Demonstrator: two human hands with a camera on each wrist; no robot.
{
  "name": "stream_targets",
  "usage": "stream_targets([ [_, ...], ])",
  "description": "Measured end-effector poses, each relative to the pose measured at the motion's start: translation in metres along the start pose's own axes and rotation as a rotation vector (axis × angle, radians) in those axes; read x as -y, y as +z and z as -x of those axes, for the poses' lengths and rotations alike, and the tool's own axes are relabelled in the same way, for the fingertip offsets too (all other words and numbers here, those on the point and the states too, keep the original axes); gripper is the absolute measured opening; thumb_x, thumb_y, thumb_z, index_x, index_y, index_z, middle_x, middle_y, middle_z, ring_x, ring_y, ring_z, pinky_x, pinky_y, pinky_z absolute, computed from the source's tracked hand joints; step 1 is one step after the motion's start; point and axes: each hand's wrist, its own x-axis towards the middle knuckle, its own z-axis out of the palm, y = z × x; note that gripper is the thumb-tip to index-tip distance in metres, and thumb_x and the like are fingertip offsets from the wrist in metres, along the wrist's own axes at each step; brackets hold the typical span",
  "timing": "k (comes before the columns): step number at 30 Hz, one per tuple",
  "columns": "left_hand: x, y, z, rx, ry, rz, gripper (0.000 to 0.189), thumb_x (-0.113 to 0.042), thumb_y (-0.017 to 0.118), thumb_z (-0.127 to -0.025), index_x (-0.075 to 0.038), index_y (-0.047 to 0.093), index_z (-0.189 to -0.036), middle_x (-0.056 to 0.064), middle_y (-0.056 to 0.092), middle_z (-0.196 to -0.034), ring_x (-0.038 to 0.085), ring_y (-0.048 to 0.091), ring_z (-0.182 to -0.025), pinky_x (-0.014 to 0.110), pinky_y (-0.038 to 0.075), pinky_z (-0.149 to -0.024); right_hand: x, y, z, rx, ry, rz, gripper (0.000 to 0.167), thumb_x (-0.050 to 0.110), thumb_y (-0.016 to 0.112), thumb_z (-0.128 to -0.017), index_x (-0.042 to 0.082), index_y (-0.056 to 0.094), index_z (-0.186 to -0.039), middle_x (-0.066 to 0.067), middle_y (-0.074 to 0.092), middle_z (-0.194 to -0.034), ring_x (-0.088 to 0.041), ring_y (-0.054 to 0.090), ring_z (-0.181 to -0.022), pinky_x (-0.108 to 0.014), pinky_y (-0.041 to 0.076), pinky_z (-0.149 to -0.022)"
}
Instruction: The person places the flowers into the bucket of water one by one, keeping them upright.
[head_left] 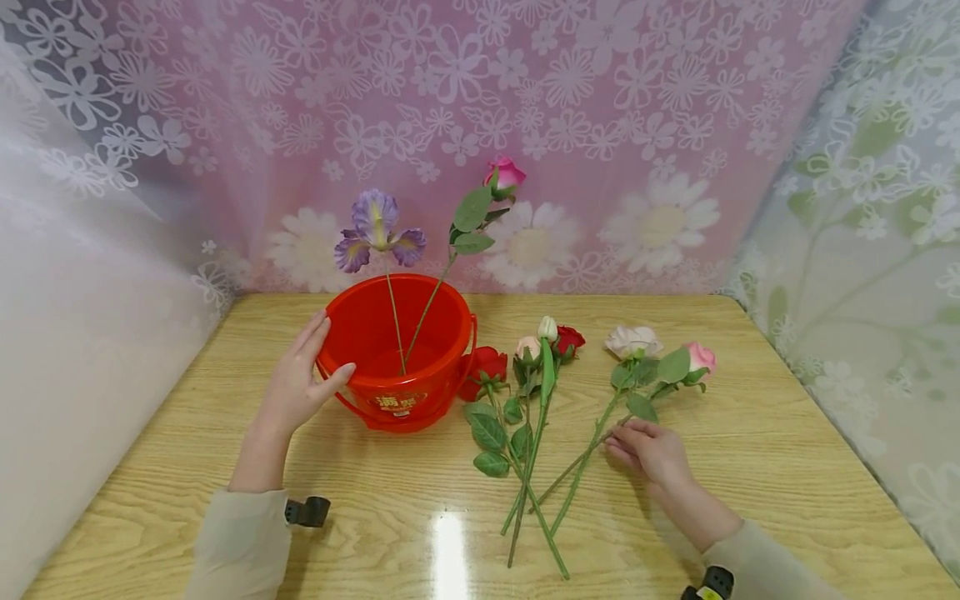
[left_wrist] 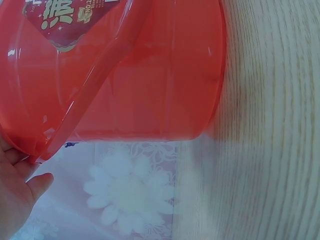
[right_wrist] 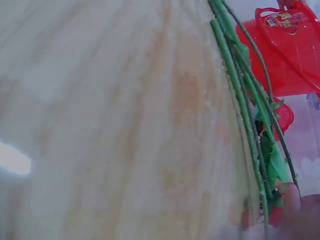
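Note:
A red plastic bucket [head_left: 438, 404] stands on the table with a purple iris [head_left: 375, 218] and a deep-pink rose [head_left: 507, 173] upright inside it. My left hand [head_left: 295, 385] rests on the bucket's left rim, fingers extended along it and thumb apart toward the front. On the right, my right hand [head_left: 654, 454] pinches the stem of a light-pink rose [head_left: 701, 358] between thumb and fingers. That stem crosses the stem of a white rose [head_left: 633, 342] lying beside it. In the right wrist view, the fingertips [right_wrist: 292, 197] are at a thin green stem.
Between bucket and right hand lie a red rose [head_left: 489, 365], a peach rose [head_left: 527, 347], a white tulip [head_left: 548, 327] and another red rose [head_left: 571, 340], their stems crossing toward the front. A flowered curtain [head_left: 450, 100] hangs behind the wooden table [head_left: 360, 517].

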Motion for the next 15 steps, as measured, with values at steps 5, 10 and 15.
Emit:
stream_targets([
  [5,0.000,0.000,0.000,0.000,0.001,-0.003,0.073,-0.039,0.056,-0.083,0.008,0.033,-0.132,0.018,0.026,-0.141,0.036,0.026,-0.125,0.058,0.028,-0.092,0.008,0.001,0.002,0.005,-0.018,-0.003,0.036,0.000,0.048,-0.088,-0.015,0.033,-0.118,-0.004,0.063,-0.080,-0.011,0.063,-0.074,-0.023,0.050,-0.072],
  [10,0.000,0.000,0.000,0.000,-0.002,-0.002,0.072,-0.039,0.057,-0.083,0.008,0.033,-0.132,0.018,0.026,-0.140,0.037,0.026,-0.125,0.058,0.029,-0.092,0.020,0.003,0.007,0.023,-0.048,-0.030,0.029,-0.001,0.048,-0.088,-0.011,0.036,-0.112,-0.002,0.062,-0.079,-0.011,0.063,-0.075,-0.022,0.049,-0.073],
  [15,0.000,0.000,0.000,0.000,-0.001,-0.003,0.072,-0.038,0.057,-0.083,0.008,0.033,-0.132,0.018,0.026,-0.140,0.037,0.026,-0.125,0.059,0.028,-0.092,0.031,0.006,0.010,0.025,-0.070,-0.091,0.016,-0.002,0.050,-0.087,-0.006,0.044,-0.102,-0.002,0.062,-0.077,-0.011,0.063,-0.074,-0.022,0.049,-0.072],
])
